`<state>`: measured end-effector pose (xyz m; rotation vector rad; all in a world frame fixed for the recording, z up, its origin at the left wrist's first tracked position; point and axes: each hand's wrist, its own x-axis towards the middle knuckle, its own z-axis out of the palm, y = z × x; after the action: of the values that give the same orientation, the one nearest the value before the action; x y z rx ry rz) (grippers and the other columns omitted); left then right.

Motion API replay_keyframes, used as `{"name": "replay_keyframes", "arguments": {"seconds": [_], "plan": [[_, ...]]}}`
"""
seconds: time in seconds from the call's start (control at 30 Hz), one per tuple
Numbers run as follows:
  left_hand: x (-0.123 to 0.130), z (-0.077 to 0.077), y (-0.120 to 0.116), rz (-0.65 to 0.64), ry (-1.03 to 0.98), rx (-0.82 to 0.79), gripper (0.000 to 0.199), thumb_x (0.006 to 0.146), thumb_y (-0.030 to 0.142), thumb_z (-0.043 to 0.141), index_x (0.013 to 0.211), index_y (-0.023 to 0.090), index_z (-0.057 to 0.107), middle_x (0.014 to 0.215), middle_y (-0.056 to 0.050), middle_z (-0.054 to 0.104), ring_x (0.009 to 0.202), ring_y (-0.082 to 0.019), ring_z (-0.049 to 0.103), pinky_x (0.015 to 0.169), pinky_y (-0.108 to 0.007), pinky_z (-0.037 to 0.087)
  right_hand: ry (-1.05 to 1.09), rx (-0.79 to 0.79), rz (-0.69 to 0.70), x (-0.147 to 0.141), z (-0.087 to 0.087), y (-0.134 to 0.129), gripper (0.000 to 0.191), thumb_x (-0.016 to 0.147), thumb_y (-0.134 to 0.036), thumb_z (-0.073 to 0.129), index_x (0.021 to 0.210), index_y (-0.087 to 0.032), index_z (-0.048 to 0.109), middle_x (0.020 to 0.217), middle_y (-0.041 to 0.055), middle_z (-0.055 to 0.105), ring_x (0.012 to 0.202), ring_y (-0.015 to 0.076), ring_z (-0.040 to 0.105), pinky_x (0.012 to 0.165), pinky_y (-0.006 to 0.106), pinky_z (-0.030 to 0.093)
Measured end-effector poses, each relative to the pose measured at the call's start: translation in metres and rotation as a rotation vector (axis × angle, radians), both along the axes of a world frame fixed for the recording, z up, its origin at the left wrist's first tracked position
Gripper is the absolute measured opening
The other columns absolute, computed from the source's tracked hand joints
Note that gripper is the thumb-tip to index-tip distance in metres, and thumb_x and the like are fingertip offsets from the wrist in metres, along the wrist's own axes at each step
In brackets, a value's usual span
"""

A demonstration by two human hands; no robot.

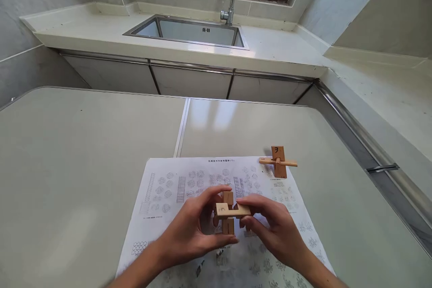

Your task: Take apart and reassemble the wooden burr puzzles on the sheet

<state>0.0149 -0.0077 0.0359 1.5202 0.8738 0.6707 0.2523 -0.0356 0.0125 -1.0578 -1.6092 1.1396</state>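
Above a printed diagram sheet [151, 229], my left hand [194, 225] has its thumb and index finger closed on the two ends of an upright wooden puzzle piece [228, 227]. My right hand [275, 225] pinches the right end of a second, notched wooden puzzle piece [222, 209], which lies crosswise against the upright one. Both pieces are light wood with dark marks. How they interlock is partly hidden by my fingers. On the sheet's upper right corner rests a joined wooden puzzle cross [279, 168], marked with numbers, apart from both hands.
The sheet lies on a pale table [67, 166] with a seam strip [182, 126] running away from me. Beyond the table is a counter [270, 45] with a sink [189, 31] and a tap [230, 13] under a window. Another counter runs along the right.
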Motion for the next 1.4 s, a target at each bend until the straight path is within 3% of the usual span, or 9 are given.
{"name": "replay_keyframes", "arguments": {"seconds": [0.33, 0.67, 1.07, 1.23, 1.4], "plan": [[-0.003, -0.005, -0.001, -0.04, -0.006, 0.01, 0.073, 0.076, 0.036, 0.095, 0.138, 0.034, 0.057, 0.121, -0.004, 0.071, 0.098, -0.023, 0.068, 0.079, -0.03, 0.056, -0.037, 0.173, -0.102, -0.005, 0.0, 0.001, 0.019, 0.097, -0.022, 0.077, 0.113, -0.031, 0.072, 0.098, 0.0055, 0.08, 0.074, 0.022, 0.076, 0.066, 0.036, 0.066], [-0.003, 0.002, 0.002, -0.046, -0.001, -0.013, 0.068, 0.074, 0.037, 0.096, 0.133, 0.031, 0.061, 0.107, -0.002, 0.071, 0.089, -0.021, 0.066, 0.073, -0.029, 0.054, -0.114, 0.296, -0.085, -0.005, 0.004, 0.001, 0.029, 0.099, -0.017, 0.073, 0.122, -0.034, 0.07, 0.098, 0.0042, 0.078, 0.07, 0.0191, 0.074, 0.063, 0.033, 0.066], [-0.003, 0.0, 0.003, -0.05, -0.033, -0.002, 0.067, 0.073, 0.037, 0.096, 0.132, 0.029, 0.064, 0.107, -0.004, 0.072, 0.093, -0.023, 0.068, 0.076, -0.031, 0.057, -0.12, 0.239, -0.087, -0.006, 0.001, -0.001, 0.021, 0.101, -0.022, 0.07, 0.119, -0.032, 0.068, 0.098, 0.005, 0.078, 0.074, 0.0215, 0.075, 0.067, 0.036, 0.066], [-0.005, 0.0, 0.002, 0.101, -0.038, -0.092, 0.071, 0.075, 0.039, 0.095, 0.136, 0.029, 0.061, 0.106, -0.005, 0.074, 0.092, -0.024, 0.071, 0.078, -0.034, 0.06, -0.249, 0.196, -0.084, -0.002, -0.003, 0.002, 0.041, 0.1, -0.027, 0.073, 0.137, -0.034, 0.057, 0.107, 0.0061, 0.075, 0.084, 0.0235, 0.072, 0.077, 0.04, 0.065], [-0.007, -0.004, 0.005, 0.321, -0.036, -0.136, 0.076, 0.079, 0.041, 0.091, 0.145, 0.03, 0.054, 0.113, -0.007, 0.074, 0.098, -0.025, 0.073, 0.079, -0.035, 0.062, -0.397, 0.258, -0.008, -0.004, -0.006, 0.003, 0.042, 0.094, -0.027, 0.077, 0.134, -0.031, 0.062, 0.121, 0.0115, 0.068, 0.106, 0.03, 0.071, 0.09, 0.045, 0.065]]}}
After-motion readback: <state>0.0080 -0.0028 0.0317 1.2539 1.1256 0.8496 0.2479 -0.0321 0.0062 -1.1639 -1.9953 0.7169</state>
